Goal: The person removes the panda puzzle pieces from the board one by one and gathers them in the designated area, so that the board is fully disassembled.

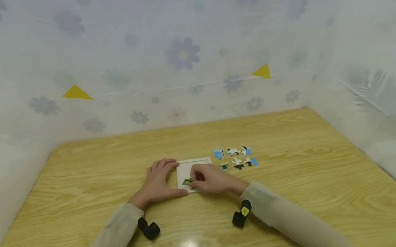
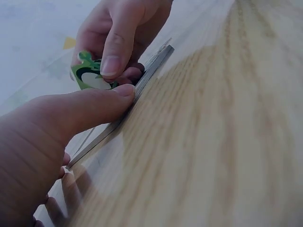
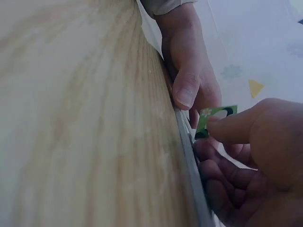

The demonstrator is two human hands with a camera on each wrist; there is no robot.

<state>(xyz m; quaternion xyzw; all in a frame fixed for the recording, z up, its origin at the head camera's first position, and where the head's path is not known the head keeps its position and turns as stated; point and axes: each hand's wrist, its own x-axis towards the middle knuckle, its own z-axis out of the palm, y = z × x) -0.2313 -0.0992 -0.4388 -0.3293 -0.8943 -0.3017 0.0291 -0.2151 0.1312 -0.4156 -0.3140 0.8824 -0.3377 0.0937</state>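
Observation:
My right hand (image 1: pixel 211 178) pinches a green jigsaw puzzle piece (image 2: pixel 89 75) with a white and dark print between thumb and fingers. The piece is held tilted over the near left part of a pale, square puzzle tray (image 1: pixel 183 169). At the tray's left side my left hand (image 1: pixel 158 182) grips it, thumb at the near edge and fingertips at the far corner. In the right wrist view the piece (image 3: pixel 201 126) shows a small flower. The right hand hides part of the tray's inside.
Several loose puzzle pieces (image 1: pixel 233 152) in blue, white, black and green lie in two rows on the wooden table (image 1: pixel 112 165), right of the tray. Flower-printed white sheeting (image 1: pixel 165 107) stands behind the table and at both sides.

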